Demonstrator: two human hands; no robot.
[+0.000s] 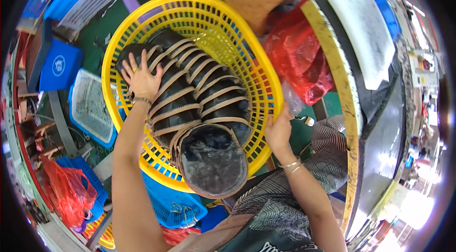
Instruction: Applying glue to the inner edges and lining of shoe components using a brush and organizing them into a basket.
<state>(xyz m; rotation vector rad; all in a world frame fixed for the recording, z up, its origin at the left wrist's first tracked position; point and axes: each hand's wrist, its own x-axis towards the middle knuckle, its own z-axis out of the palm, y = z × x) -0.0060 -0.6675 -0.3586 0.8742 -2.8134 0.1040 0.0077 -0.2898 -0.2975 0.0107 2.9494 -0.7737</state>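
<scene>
Hands meet at a round yellow basket [259,73] holding a stack of dark, fuzzy-lined hats [199,109] with tan trim. The left hand [140,78] lies flat with fingers spread on the stack's far left end. The right hand [279,129] grips the basket's right rim, fingers curled over it. The nearest hat overhangs the basket's near rim. A red plastic bag [301,59] sits just beyond the right rim.
</scene>
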